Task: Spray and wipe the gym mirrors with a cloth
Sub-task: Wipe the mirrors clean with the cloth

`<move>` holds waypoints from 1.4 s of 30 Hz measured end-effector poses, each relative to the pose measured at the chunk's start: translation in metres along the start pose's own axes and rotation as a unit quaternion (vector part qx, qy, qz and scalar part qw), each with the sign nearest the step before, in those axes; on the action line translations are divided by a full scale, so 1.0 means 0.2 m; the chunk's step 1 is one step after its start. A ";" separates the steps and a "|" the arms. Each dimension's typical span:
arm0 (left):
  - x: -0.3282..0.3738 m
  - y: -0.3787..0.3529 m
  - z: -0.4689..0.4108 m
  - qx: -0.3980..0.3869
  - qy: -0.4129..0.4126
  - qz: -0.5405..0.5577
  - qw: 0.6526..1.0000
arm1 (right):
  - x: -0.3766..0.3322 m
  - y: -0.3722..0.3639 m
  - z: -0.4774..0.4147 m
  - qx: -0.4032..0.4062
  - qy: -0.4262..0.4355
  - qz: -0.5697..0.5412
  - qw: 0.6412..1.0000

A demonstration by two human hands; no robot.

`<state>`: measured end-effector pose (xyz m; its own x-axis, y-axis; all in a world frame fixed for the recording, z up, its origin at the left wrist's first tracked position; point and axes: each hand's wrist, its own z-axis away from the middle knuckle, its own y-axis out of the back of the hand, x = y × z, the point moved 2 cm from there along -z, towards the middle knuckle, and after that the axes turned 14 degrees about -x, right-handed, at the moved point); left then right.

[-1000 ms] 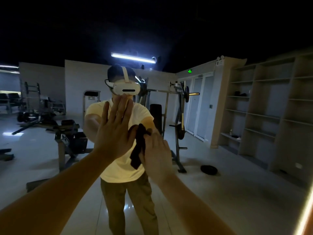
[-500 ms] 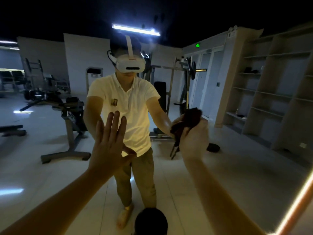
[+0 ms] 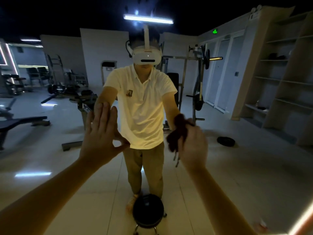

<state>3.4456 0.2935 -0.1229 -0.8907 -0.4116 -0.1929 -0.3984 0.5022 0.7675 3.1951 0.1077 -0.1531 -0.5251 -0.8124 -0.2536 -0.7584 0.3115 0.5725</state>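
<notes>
One flat, upright left hand (image 3: 101,136)

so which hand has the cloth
The right hand: its fingers are curled round the bunched dark cloth. The left hand is held up flat with straight fingers and holds nothing.

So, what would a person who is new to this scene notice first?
First the reflection in the mirror, centre: a person in a pale shirt and white headset. In front of it, the left hand is raised flat, fingers straight, centre-left, while the right hand grips a dark cloth, centre-right. A bright tube light glows at the top.
</notes>
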 end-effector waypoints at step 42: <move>-0.62 -0.04 0.29 0.011 -0.051 0.014 0.999 | -1.38 -0.53 0.05 -0.077 -0.020 -0.060 0.995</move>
<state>3.5458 0.3846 -0.1413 -0.9186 -0.3184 -0.2339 -0.3771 0.5302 0.7594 3.4167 0.3027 -0.1521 -0.4513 -0.8184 -0.3559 -0.7505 0.1323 0.6475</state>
